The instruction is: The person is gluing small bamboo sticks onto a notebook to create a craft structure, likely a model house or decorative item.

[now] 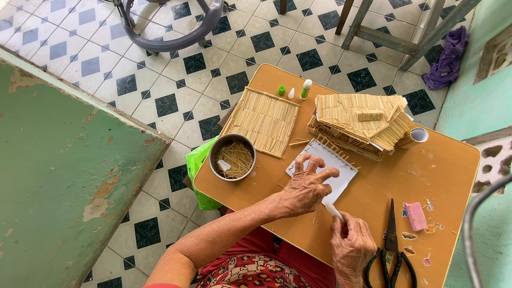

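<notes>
Head view, looking down on a small orange-brown surface (373, 186) standing on a checkered tile floor (176, 80).

Far left: green peeling panel (64, 160) filling the edge. A green bag (198, 165) is hanging off the surface's left side. Next, a round metal bowl (232, 157) is sitting on the surface, holding thin sticks. Behind it a flat mat of glued sticks (264, 121) is lying near the far edge, with a green cap (281, 90) and a small glue bottle (305, 89) standing beyond it.

Centre: left forearm is reaching in diagonally from the lower left, wrist bent. Left hand (305, 189) is resting palm down with fingers spread and curled, fingertips pressing on a white spiral notepad (333, 168). Loose sticks are lying on and around the pad.

Just right of it, right hand (351, 245) is coming up from the bottom edge, fingers closed in a pinch on a small white tube (334, 211), tip pointing toward the left hand, just beside its heel.

Behind the pad, a stick-built model house (362, 125) is standing, touching the pad's far edge. Right of the right hand, black scissors (392, 250) are lying closed, then a pink eraser-like block (416, 216) among paper scraps. Purple cloth (448, 58) lying on the floor top right.
</notes>
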